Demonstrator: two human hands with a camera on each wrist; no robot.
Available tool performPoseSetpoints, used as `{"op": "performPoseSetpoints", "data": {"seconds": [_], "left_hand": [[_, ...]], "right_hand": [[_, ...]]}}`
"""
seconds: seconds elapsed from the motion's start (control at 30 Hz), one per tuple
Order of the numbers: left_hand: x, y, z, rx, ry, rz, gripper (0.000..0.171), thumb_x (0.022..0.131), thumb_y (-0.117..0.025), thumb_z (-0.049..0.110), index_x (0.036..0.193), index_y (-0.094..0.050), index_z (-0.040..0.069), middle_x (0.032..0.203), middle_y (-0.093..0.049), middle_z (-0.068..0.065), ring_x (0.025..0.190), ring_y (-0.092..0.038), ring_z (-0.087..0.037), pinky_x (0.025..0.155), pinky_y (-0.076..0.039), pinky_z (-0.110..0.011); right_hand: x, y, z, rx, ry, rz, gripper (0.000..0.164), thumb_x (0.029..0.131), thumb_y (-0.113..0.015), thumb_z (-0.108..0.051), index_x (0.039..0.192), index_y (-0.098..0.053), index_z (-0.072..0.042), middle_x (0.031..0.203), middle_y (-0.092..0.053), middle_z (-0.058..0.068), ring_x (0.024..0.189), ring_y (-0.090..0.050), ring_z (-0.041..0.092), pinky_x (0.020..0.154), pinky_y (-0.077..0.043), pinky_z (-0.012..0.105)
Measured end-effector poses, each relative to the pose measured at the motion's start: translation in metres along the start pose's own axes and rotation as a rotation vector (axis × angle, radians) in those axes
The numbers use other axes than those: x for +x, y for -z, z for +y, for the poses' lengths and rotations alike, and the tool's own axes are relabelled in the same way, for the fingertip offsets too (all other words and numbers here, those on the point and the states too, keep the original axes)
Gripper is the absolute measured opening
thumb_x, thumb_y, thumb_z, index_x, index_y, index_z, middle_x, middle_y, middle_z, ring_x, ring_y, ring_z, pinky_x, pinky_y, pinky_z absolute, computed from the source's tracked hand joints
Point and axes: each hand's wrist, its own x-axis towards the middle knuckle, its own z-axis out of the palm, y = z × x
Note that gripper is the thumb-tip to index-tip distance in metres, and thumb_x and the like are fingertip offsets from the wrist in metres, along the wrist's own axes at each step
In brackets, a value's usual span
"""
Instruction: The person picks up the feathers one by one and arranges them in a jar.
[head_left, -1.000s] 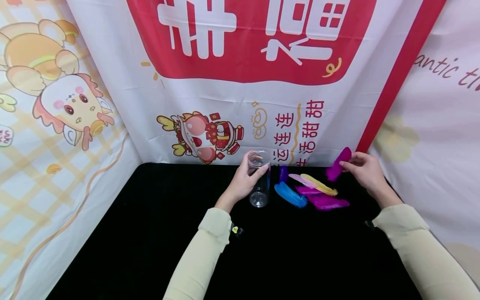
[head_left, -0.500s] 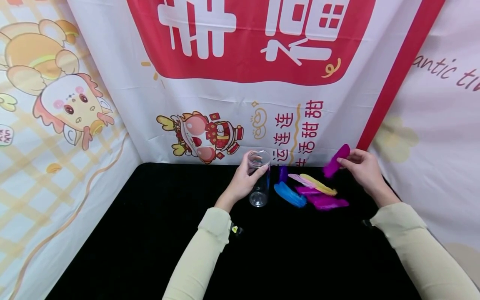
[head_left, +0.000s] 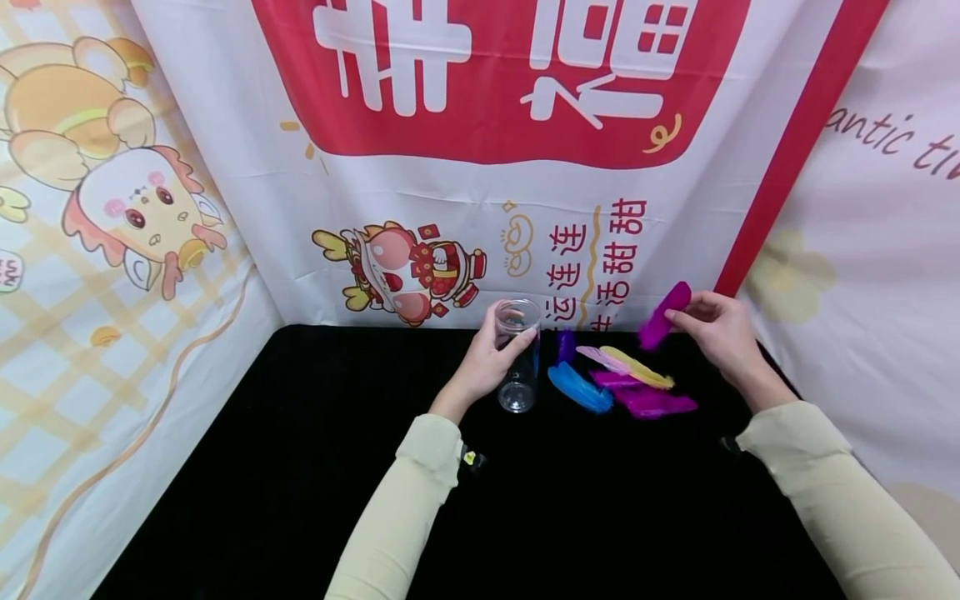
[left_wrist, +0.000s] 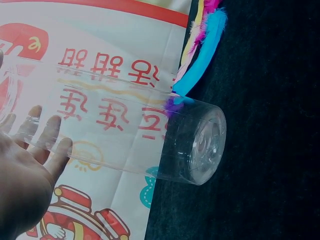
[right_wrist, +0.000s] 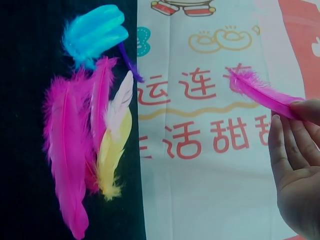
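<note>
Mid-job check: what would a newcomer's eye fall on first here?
Probably the bright loose feathers, magenta, blue, yellow and pale pink, on the black tabletop, right of the clear jar that the left hand grips. Next, perhaps, the magenta feather pinched in the right hand, and the big red panel with white characters on the backdrop behind.
</note>
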Motion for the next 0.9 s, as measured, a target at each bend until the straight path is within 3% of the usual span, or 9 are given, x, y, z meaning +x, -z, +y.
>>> {"op": "performPoseSetpoints", "data": {"seconds": [0.07,0.23,0.47,0.67,0.9], "left_hand": [[-0.004,0.000,0.011,0.004,0.010,-0.005,0.059,0.104,-0.061,0.018,0.151,-0.029,0.000,0.143,-0.051,-0.020,0.132,-0.052,-0.039,0.115,-0.038,-0.049],[-0.003,0.001,0.012,0.028,0.019,-0.014,0.061,0.105,-0.060,0.019,0.152,-0.027,-0.001,0.144,-0.051,-0.020,0.132,-0.053,-0.035,0.115,-0.039,-0.047],[0.009,-0.002,-0.021,0.010,-0.002,0.017,0.062,0.104,-0.062,0.025,0.153,-0.028,0.007,0.145,-0.051,-0.016,0.133,-0.052,-0.034,0.116,-0.037,-0.048],[0.009,-0.002,-0.026,0.005,-0.029,0.035,0.059,0.103,-0.064,0.029,0.150,-0.032,0.012,0.141,-0.054,-0.010,0.129,-0.056,-0.030,0.114,-0.040,-0.045],[0.010,-0.001,-0.027,0.007,-0.011,0.023,0.063,0.104,-0.063,0.029,0.153,-0.029,0.011,0.144,-0.052,-0.012,0.129,-0.055,-0.027,0.115,-0.039,-0.045]], "right_hand": [[0.001,-0.001,0.006,-0.008,0.009,0.003,0.026,0.092,-0.076,-0.006,0.100,-0.061,0.014,0.088,-0.077,0.005,0.074,-0.072,0.008,0.071,-0.058,0.021],[0.000,-0.005,0.006,-0.027,0.008,0.010,0.026,0.092,-0.077,-0.009,0.100,-0.063,0.013,0.091,-0.077,0.010,0.075,-0.072,0.007,0.071,-0.058,0.021],[0.000,-0.011,-0.002,0.019,0.018,0.004,0.027,0.091,-0.077,-0.006,0.098,-0.061,0.014,0.087,-0.077,0.005,0.075,-0.072,0.009,0.071,-0.060,0.025],[0.001,-0.015,-0.005,0.022,0.026,-0.005,0.025,0.091,-0.077,-0.007,0.098,-0.063,0.013,0.088,-0.076,0.006,0.075,-0.071,0.010,0.070,-0.060,0.025],[0.001,-0.019,-0.008,-0.033,0.028,0.013,0.028,0.090,-0.080,-0.013,0.101,-0.067,0.010,0.091,-0.077,0.006,0.077,-0.069,0.006,0.069,-0.056,0.022]]}}
